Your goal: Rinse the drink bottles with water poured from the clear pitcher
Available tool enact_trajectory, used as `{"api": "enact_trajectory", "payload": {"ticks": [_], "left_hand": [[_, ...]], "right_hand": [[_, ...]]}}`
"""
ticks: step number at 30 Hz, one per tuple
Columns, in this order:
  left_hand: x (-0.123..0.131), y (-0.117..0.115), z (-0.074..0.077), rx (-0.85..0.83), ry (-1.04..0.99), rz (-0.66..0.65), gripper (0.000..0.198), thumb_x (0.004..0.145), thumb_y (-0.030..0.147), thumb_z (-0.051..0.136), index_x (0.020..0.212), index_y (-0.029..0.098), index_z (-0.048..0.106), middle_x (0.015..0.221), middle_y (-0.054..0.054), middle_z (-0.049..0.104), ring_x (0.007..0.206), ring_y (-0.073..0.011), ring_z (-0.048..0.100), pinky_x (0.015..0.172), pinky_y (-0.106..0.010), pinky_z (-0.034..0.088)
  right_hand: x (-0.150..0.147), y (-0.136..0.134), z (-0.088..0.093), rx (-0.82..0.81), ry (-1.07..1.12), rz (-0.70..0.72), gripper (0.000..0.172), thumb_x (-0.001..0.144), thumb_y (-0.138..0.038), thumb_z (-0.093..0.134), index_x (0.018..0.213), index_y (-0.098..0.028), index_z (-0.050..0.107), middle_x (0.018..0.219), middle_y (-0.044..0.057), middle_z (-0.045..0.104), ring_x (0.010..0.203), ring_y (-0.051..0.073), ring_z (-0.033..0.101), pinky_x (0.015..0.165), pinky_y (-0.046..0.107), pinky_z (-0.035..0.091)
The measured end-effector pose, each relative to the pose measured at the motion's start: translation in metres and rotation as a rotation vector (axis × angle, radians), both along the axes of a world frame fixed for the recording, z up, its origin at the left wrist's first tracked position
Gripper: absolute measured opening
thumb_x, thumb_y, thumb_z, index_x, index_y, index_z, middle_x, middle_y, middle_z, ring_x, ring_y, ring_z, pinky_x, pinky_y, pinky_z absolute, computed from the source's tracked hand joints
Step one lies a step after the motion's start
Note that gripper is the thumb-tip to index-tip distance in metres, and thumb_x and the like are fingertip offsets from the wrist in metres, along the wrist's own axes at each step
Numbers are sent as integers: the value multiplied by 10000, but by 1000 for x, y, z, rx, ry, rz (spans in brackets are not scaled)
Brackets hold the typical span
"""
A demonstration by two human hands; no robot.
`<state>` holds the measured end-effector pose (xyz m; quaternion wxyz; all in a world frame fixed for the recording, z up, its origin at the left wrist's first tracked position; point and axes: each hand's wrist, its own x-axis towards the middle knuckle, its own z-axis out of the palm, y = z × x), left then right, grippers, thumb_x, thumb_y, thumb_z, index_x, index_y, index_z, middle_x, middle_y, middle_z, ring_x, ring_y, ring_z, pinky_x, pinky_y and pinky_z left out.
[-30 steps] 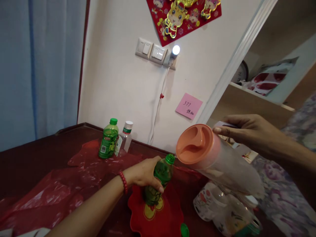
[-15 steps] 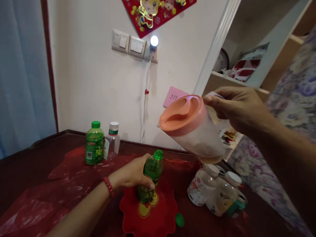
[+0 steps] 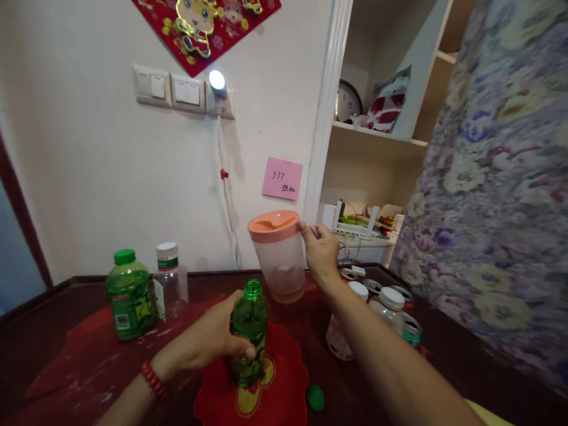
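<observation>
My left hand (image 3: 222, 340) is wrapped round an uncapped green bottle (image 3: 251, 316), which stands upright on a red scalloped tray (image 3: 290, 384) with a yellow pattern. A red bead bracelet is on that wrist. Behind and right of the bottle, my right hand (image 3: 320, 251) grips the handle of a translucent pitcher (image 3: 281, 263) with an orange lid. The pitcher leans slightly, with a little brownish liquid at its bottom. Whether its base touches the table I cannot tell. A green cap (image 3: 315, 397) lies beside the tray, on its right.
At the left stand a capped green bottle (image 3: 131, 296) and a clear bottle with a white cap (image 3: 168, 284). Several jars and cans, including a white-lidded jar (image 3: 390, 307), stand behind my right forearm. A red plastic sheet (image 3: 80, 367) covers part of the dark table.
The pitcher has come down from a strong tilt over the bottle's right side to near upright behind it. My left hand keeps its hold. The view has turned right.
</observation>
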<state>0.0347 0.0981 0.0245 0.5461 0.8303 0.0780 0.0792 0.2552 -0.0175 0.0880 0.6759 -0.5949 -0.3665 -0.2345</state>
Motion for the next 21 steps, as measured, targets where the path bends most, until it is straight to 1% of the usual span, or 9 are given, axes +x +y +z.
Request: {"api": "enact_trajectory", "payload": {"ticks": [3,5,8,10,13,17,19,21], "left_hand": [[1,-1,1,-30,5,-8,679,584,279,870,1148,216,498,990,14,613,930,-219,557,795,-315,453],[2,-1,-1,-45,0,-9,720,576,290,881,1177,215,490,984,15,611,920,-216,552,778,-306,444],[3,1,-3,-50,-5,-17,763,584,300,880,1226,214,479,1037,-1,632,926,-220,559,772,-305,447],[3,1,-2,-34,-7,-30,773,609,293,863,1270,215,469,1108,-16,645,969,-229,567,812,-317,453],[2,0,1,4,-4,-34,789,626,304,843,1311,216,461,1151,-28,648,1009,-243,572,842,-329,458],[2,1,1,17,-11,-38,814,635,331,838,1337,199,447,1196,-59,635,1015,-251,573,821,-325,461],[4,2,-1,13,-16,-39,859,621,346,851,1352,184,430,1190,-69,632,990,-247,573,783,-312,455],[5,2,-2,25,-18,-41,876,611,343,854,1356,179,424,1194,-73,628,996,-252,570,781,-312,452]], "right_hand": [[4,6,-40,4,91,-22,430,1017,-493,634,766,-152,563,665,-51,482,564,123,505,562,237,452],[5,8,-63,6,148,-29,393,1031,-463,630,807,-144,582,701,-41,517,582,124,531,573,241,478],[5,10,-90,10,223,-40,361,1043,-442,620,851,-137,599,741,-30,546,612,132,559,593,251,504],[4,10,-102,5,257,-35,352,1051,-442,608,879,-135,608,768,-20,563,643,141,579,618,264,519],[1,7,-112,-21,278,-14,331,1060,-443,591,943,-135,625,841,5,599,720,163,611,685,302,542],[-2,-2,-113,-91,279,18,296,1062,-428,592,1050,-136,638,980,47,632,880,207,638,829,392,546],[-5,-8,-113,-130,276,39,302,1059,-427,596,1146,-141,632,1098,75,630,1009,245,624,925,455,515],[-8,-17,-115,-170,275,62,362,1051,-438,602,1276,-155,595,1258,106,585,1159,289,567,1023,523,447]]}}
